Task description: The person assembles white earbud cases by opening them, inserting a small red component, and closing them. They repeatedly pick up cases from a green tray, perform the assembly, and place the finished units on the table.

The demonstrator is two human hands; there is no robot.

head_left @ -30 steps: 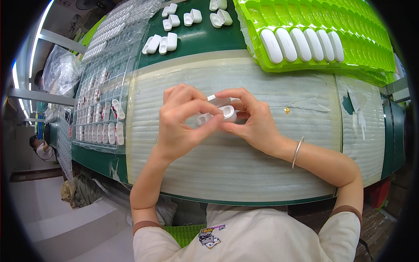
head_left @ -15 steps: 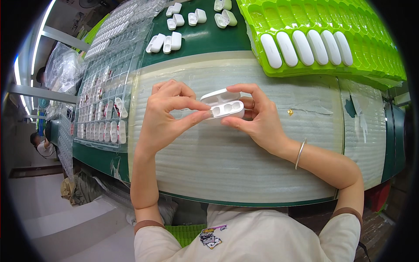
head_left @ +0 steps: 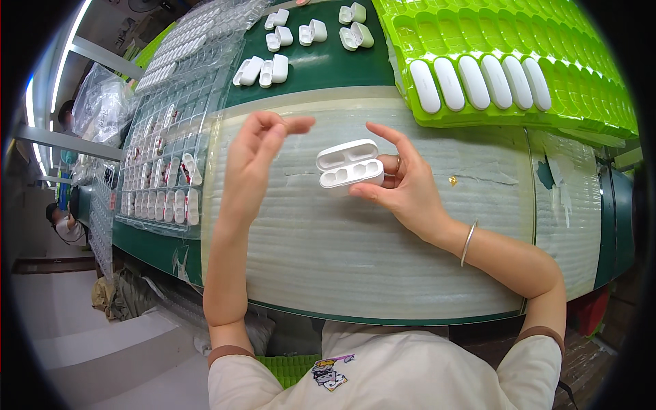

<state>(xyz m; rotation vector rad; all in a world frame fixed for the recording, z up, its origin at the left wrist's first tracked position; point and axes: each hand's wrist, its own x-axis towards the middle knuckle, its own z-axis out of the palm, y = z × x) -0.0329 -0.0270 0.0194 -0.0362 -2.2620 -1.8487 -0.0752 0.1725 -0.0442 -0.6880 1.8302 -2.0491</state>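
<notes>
My right hand grips a white earbud charging case by its right end, thumb at the front and fingers behind. The case's lid stands raised, showing rounded hollows inside, and the index finger is lifted off it. To the left of the case and apart from it, my left hand is in the air. Its fingers are loosely apart, some pointing right, with nothing visible in them.
Several opened white cases stand on the green table at the back. A bright green tray at the back right carries a row of closed white cases. On the left, a clear compartment tray holds small white parts. A small gold-coloured piece lies right of my hand.
My left hand has let go of the case and moved up and left. My right index finger has come off the lid. The case stays in my right hand, tilted slightly differently.
</notes>
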